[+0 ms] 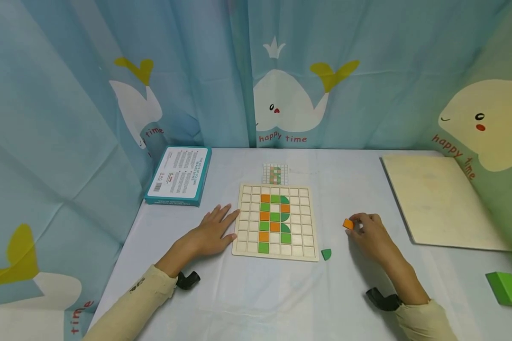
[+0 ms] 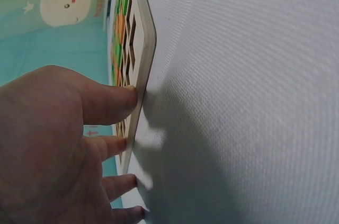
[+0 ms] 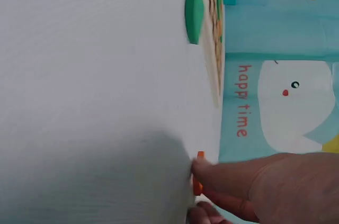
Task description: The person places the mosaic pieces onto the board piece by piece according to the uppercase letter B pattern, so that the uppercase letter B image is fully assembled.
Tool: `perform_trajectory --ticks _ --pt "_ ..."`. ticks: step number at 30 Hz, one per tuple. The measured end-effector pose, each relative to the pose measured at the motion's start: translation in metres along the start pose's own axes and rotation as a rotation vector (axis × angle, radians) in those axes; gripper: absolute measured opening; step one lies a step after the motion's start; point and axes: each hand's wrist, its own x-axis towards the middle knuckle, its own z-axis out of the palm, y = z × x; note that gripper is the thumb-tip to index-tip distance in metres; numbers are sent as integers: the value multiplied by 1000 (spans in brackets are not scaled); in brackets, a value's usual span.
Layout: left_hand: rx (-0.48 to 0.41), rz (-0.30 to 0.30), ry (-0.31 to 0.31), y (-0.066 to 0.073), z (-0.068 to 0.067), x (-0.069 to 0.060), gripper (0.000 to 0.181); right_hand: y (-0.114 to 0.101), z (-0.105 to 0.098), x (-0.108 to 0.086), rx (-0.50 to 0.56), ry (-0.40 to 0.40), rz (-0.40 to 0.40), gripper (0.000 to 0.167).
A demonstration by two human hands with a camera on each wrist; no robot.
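A wooden grid board [image 1: 244,246] lies mid-table with orange, green and rounded dark green tiles set in several of its squares. My left hand [image 1: 214,232] has its fingers spread at the board's left edge; in the left wrist view the thumb [image 2: 114,105] touches the rim. To the right of the board, my right hand [image 1: 370,234] pinches a small orange square tile [image 1: 348,224] between thumb and fingers. In the right wrist view the orange tile [image 3: 198,181] is partly covered by the thumb. A loose dark green quarter-round tile [image 1: 326,255] lies by the board's lower right corner.
Behind the board lies a small pattern card [image 1: 275,174]. A teal-and-white box [image 1: 179,175] is at the back left. On the right are a pale flat panel [image 1: 445,201] and a green block [image 1: 506,289]. Whale-print curtains [image 1: 222,71] enclose the table.
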Motion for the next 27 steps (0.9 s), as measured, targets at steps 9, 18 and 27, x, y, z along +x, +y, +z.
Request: perform_trajectory --ticks 9,18,27 --pt "-8 -6 -1 0 0 0 71 5 6 5 13 33 -69 33" --pt "-14 -1 1 1 -3 -1 71 4 12 19 -4 79 -143 26" --pt "-14 2 6 1 -2 -1 70 -26 27 28 21 32 -158 29"
